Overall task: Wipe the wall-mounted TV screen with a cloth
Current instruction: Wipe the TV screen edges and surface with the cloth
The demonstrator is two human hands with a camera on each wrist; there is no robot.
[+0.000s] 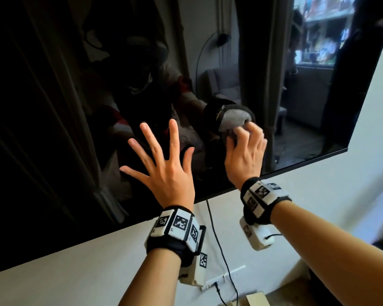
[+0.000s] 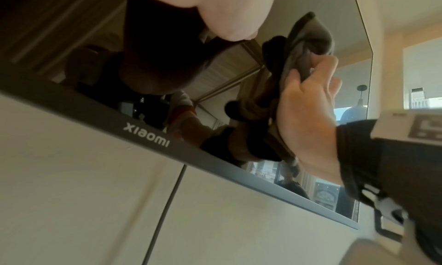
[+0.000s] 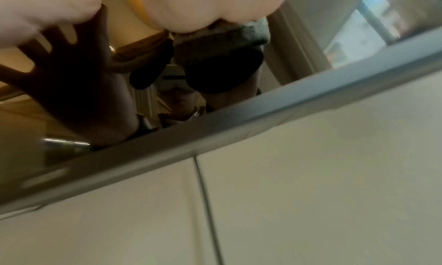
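Observation:
The wall-mounted TV screen (image 1: 75, 107) is dark and mirrors the room. Near its lower edge my right hand (image 1: 243, 146) grips a bunched grey cloth (image 1: 234, 119) and holds it against the glass. To the left of it my left hand (image 1: 164, 164) lies flat on the screen with fingers spread, holding nothing. The left wrist view shows the right hand (image 2: 308, 108) curled round the cloth (image 2: 308, 36) above the TV's bottom bezel (image 2: 146, 135). In the blurred right wrist view the cloth (image 3: 222, 36) sits under my palm, with the left hand's fingers (image 3: 47, 14) beside it.
White wall (image 1: 318, 184) runs below and right of the TV. A black cable (image 1: 217, 239) hangs from the bezel down to a white fitting (image 1: 217, 281). The TV's lower right corner (image 1: 346, 149) is close to my right hand. A pale box edge (image 1: 254, 299) shows at the bottom.

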